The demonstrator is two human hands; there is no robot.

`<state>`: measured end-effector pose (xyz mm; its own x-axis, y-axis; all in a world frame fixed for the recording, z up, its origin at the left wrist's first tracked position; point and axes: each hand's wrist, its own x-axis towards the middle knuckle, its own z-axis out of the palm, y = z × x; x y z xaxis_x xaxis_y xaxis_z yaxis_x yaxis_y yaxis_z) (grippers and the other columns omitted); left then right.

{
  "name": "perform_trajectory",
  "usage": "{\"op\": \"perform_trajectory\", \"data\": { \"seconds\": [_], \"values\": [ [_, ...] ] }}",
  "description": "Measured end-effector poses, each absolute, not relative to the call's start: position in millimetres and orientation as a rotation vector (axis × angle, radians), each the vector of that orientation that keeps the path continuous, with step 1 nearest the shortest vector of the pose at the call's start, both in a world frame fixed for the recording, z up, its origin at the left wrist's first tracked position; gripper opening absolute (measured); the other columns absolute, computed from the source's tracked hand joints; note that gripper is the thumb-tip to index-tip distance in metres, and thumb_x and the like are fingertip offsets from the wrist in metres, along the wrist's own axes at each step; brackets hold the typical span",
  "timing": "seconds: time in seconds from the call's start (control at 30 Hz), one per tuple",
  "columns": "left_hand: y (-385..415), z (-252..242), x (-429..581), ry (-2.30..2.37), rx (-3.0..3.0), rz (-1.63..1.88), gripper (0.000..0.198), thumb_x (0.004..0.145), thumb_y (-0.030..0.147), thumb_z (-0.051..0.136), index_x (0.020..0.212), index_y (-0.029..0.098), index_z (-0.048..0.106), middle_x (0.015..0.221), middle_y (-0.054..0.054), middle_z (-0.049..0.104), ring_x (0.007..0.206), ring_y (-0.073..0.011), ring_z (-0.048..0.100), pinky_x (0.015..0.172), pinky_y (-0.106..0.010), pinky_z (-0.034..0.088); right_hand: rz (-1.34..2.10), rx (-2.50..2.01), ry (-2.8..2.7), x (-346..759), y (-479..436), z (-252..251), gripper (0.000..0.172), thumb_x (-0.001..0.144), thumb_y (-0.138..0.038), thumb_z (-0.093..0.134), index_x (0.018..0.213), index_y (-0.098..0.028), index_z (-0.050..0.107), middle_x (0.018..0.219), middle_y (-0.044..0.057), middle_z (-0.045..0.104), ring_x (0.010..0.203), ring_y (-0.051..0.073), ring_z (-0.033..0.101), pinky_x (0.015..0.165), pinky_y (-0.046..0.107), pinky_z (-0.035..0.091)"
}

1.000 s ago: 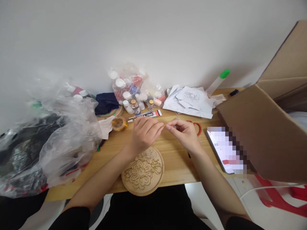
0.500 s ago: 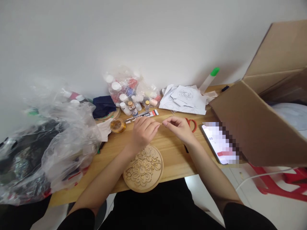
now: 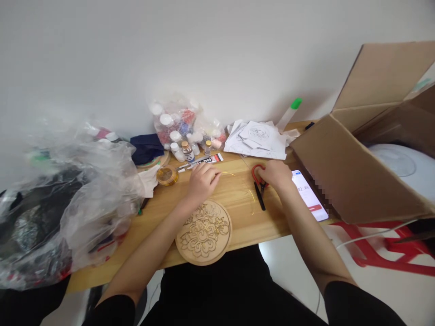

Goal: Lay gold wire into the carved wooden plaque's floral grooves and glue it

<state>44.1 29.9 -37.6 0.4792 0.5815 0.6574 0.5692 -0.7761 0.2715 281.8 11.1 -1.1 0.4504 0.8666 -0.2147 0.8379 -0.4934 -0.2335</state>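
Note:
My left hand (image 3: 203,182) is closed, its fingertips pinching a thin gold wire (image 3: 228,173) whose free end sticks out to the right. My right hand (image 3: 276,175) is closed at the red handles of a pair of scissors (image 3: 254,170), which lie on the table with the dark end toward me; some fingers are hidden. A round wooden board (image 3: 204,233) with a raised flower pattern, partly outlined in gold, lies below my left hand. Short gold wire pieces (image 3: 252,195) lie left of the scissors.
A spool of gold wire (image 3: 167,175), a glue tube (image 3: 214,158), small bottles (image 3: 188,151) and drawn papers (image 3: 257,139) sit toward the wall. Plastic bags (image 3: 98,203) crowd the left. On the right are a lit phone (image 3: 311,199) and an open cardboard box (image 3: 353,176).
My right hand has left the wire and moved right and slightly down to the scissors. My left hand stays near its place with the wire. The view has shifted slightly.

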Motion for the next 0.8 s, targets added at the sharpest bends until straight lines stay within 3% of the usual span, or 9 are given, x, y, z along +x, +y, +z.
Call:
{"op": "perform_trajectory", "data": {
  "seconds": [0.23,0.33,0.4,0.47,0.6,0.73,0.8],
  "values": [
    [37.8,-36.6,35.4,1.121,2.563,1.091,0.013,0.089,0.019,0.054,0.079,0.017,0.063,0.083,-0.004,0.065,0.085,-0.0179,0.058,0.076,-0.033,0.043,0.43,-2.523,-1.456,292.9,-1.0,2.2,0.02,0.061,-0.032,0.062,0.051,-0.016,0.062,0.053,0.012,0.061,0.067,0.029,0.064,0.054,0.031,0.041],
    [37.8,-40.1,36.0,1.118,2.532,1.041,0.012,0.087,0.018,0.055,0.078,0.017,0.063,0.081,-0.003,0.065,0.083,-0.0181,0.057,0.076,-0.033,0.043,0.387,-2.361,-1.402,299.4,-12.9,13.3,0.021,0.068,-0.035,0.053,0.061,-0.017,0.062,0.057,0.006,0.06,0.065,0.023,0.06,0.054,0.029,0.04],
    [37.7,-42.7,37.7,1.101,2.52,1.01,0.011,0.086,0.017,0.056,0.077,0.016,0.063,0.08,-0.003,0.065,0.082,-0.0178,0.058,0.075,-0.032,0.043,0.427,-2.117,-1.31,302.0,-17.2,22.6,0.021,0.072,-0.036,0.049,0.07,-0.019,0.061,0.063,0.003,0.059,0.06,0.018,0.056,0.053,0.028,0.039],
    [37.9,-45.2,39.4,1.078,2.508,0.981,0.01,0.085,0.015,0.058,0.077,0.016,0.063,0.079,-0.003,0.066,0.08,-0.0172,0.058,0.074,-0.031,0.043,0.574,-1.715,-1.181,301.8,-16.5,33.0,0.018,0.071,-0.039,0.053,0.067,-0.022,0.055,0.059,0.0,0.051,0.052,0.013,0.048,0.048,0.027,0.036],
    [38.3,-49.4,40.5,1.079,2.477,0.954,0.009,0.085,0.014,0.058,0.078,0.016,0.063,0.08,-0.002,0.067,0.079,-0.0164,0.059,0.075,-0.032,0.044,0.842,-1.122,-1.128,287.6,-4.7,47.2,0.041,0.071,-0.045,0.061,0.051,-0.024,0.032,0.048,-0.006,0.027,0.04,0.009,0.032,0.039,0.027,0.028],
    [38.2,-52.0,39.3,1.11,2.464,0.965,0.008,0.085,0.014,0.059,0.078,0.016,0.064,0.08,-0.003,0.066,0.08,-0.0167,0.058,0.076,-0.032,0.043,0.767,-1.095,-1.093,258.2,6.4,34.1,0.029,0.073,-0.046,0.068,0.062,-0.023,0.055,0.049,-0.005,0.041,0.041,0.009,0.037,0.038,0.024,0.026],
    [37.9,-52.9,38.6,1.12,2.463,0.973,0.008,0.085,0.014,0.059,0.079,0.015,0.064,0.081,-0.003,0.066,0.081,-0.0172,0.058,0.075,-0.031,0.043,0.747,-1.133,-1.082,244.0,9.3,18.9,0.032,0.073,-0.049,0.07,0.063,-0.022,0.056,0.054,-0.004,0.046,0.044,0.007,0.04,0.04,0.023,0.031]
  ]
}}
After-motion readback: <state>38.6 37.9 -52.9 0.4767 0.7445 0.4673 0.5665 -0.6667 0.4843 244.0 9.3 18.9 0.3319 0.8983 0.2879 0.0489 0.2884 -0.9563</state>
